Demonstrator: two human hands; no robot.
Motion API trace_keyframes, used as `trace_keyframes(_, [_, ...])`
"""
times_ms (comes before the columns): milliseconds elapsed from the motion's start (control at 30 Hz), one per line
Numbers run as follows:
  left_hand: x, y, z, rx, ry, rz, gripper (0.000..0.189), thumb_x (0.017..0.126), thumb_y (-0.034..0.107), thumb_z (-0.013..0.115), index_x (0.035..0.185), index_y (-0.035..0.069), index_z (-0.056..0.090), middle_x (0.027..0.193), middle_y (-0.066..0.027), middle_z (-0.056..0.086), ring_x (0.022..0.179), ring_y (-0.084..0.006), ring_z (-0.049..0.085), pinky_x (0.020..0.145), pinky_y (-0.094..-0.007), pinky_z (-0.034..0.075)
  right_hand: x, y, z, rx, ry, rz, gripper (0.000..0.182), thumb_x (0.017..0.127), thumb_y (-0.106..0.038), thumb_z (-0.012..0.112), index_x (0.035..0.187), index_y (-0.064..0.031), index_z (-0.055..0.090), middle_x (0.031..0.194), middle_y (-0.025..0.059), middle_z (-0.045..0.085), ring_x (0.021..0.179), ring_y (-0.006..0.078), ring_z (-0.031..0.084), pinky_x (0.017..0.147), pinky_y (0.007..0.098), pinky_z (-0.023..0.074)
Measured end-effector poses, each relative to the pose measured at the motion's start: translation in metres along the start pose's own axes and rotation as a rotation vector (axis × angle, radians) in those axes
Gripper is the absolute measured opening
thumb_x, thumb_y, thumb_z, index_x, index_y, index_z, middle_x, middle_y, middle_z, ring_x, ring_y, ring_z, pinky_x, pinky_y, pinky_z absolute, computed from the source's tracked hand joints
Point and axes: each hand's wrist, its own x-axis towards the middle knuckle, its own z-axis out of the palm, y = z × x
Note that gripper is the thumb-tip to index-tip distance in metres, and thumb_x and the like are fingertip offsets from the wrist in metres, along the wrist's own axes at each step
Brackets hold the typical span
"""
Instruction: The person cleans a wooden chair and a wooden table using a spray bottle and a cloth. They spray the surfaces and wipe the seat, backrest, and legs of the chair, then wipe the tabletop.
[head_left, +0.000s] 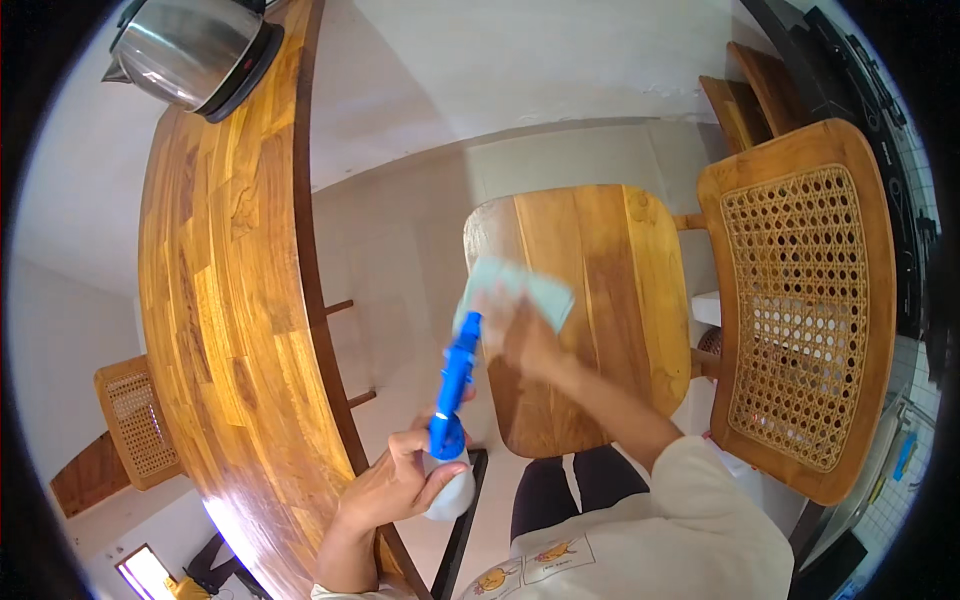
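In my left hand is a spray bottle with a white body and a blue trigger head. Its nozzle points away from me, toward the cloth. My right hand, blurred, presses a pale green cloth against the left part of a wooden chair seat. Part of the cloth lies hidden under my fingers. The seat is made of joined planks and shows a glossy patch at its far left corner.
A wooden counter runs along the left, bearing a steel electric kettle at its far end. The chair's woven cane backrest rises on the right. Another cane-backed chair stands beyond the counter. A stove lies at far right.
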Motion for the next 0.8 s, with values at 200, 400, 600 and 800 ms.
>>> trace_keyframes(200, [-0.018,-0.008,-0.002,-0.058,0.071,-0.016,0.047,0.081,-0.001,0.059,0.103,0.008,0.019,0.119,-0.0297,0.044,0.103,-0.034,0.054,0.084,-0.0395,0.044,-0.024,0.077,-0.074,-0.157,-0.127,0.434,0.043,0.086,-0.02,0.048,0.127,-0.0091,0.045,0.137,0.0166,0.037,0.13,0.0356,0.027,0.108,0.0487,0.0151])
trace_keyframes(400, [-0.008,-0.007,-0.001,-0.095,0.15,-0.107,0.054,0.075,-0.012,0.057,0.107,0.006,0.019,0.115,-0.0247,0.045,0.106,-0.031,0.053,0.089,-0.0403,0.042,0.082,0.063,-0.025,-0.181,0.071,0.317,0.05,0.084,-0.023,0.051,0.133,-0.0155,0.04,0.142,0.009,0.031,0.134,0.0331,0.02,0.107,0.0531,0.014])
trace_keyframes(600, [-0.013,-0.003,-0.002,-0.185,0.204,-0.138,0.058,0.074,-0.01,0.062,0.11,0.007,0.021,0.117,-0.0227,0.046,0.106,-0.0269,0.053,0.093,-0.0418,0.037,-0.006,0.036,-0.025,0.072,-0.12,0.08,0.045,0.085,-0.017,0.048,0.13,-0.0132,0.043,0.14,0.0097,0.035,0.129,0.0358,0.03,0.106,0.0511,0.0205])
trace_keyframes(800, [-0.005,0.006,0.006,-0.112,0.255,-0.171,0.053,0.077,0.003,0.066,0.113,0.006,0.028,0.103,-0.0146,0.058,0.097,-0.0219,0.055,0.091,-0.0361,0.038,-0.067,0.095,-0.072,-0.536,0.178,0.754,0.048,0.086,-0.02,0.051,0.131,-0.0082,0.04,0.143,0.0122,0.029,0.132,0.0353,0.024,0.108,0.052,0.0112])
